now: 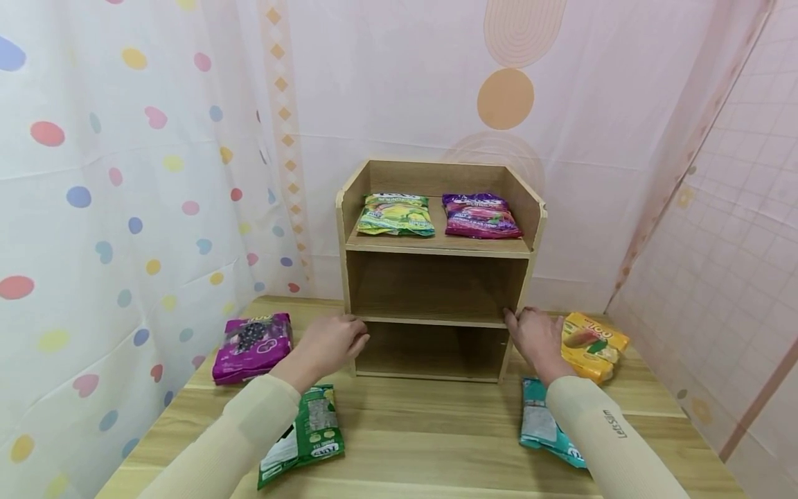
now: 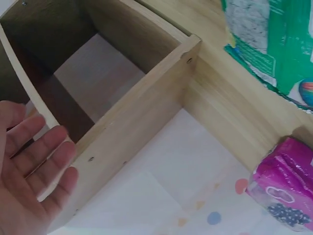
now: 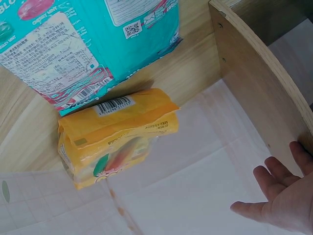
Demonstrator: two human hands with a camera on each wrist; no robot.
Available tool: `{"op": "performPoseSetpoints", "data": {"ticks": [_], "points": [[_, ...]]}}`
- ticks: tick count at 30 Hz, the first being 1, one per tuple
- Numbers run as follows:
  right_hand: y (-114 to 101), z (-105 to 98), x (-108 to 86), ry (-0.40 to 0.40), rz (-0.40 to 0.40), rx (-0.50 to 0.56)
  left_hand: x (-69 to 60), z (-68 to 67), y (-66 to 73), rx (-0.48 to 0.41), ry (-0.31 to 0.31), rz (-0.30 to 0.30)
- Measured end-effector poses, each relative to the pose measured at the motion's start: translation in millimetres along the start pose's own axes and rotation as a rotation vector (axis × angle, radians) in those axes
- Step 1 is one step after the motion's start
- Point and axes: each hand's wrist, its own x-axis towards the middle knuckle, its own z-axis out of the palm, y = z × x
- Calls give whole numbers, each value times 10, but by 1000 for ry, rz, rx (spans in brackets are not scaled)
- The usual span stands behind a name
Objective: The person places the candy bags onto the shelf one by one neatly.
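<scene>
A small wooden shelf (image 1: 436, 245) with three levels stands at the back of the table. My left hand (image 1: 332, 342) is at its left front edge by the middle board, fingers loosely bent; in the left wrist view, that hand (image 2: 39, 166) is beside the side panel. At the right front edge is my right hand (image 1: 537, 337); the right wrist view shows that hand (image 3: 283, 196) with fingers spread by the outer side panel. Whether either hand presses on the wood I cannot tell. On the top level lie a yellow-green candy bag (image 1: 396, 215) and a purple candy bag (image 1: 480, 216).
A purple grape-picture pack (image 1: 254, 346) and a green candy bag (image 1: 318, 426) lie on the table (image 1: 430, 443) at left. At right are a yellow mango-picture pack (image 1: 592, 344) and a teal candy bag (image 1: 541, 423). Patterned curtains (image 1: 399, 90) hang behind and beside the table.
</scene>
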Motion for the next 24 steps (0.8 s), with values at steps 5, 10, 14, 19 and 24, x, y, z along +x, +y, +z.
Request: {"op": "performPoseSetpoints", "data": {"ticks": [5, 10, 14, 19, 24], "points": [[-4, 9, 2, 10, -9, -6, -93, 81, -69, 2, -104, -42], [-8, 11, 5, 11, -5, -6, -192, 186, -146, 9, -250, -122], [-6, 12, 2, 11, -1, -3, -281, 241, -190, -3, -365, -185], [3, 9, -4, 10, -2, -1, -376, 305, -240, -38, -485, -260], [11, 9, -7, 11, 0, 3, -467, 328, -284, -74, -602, -351]]}}
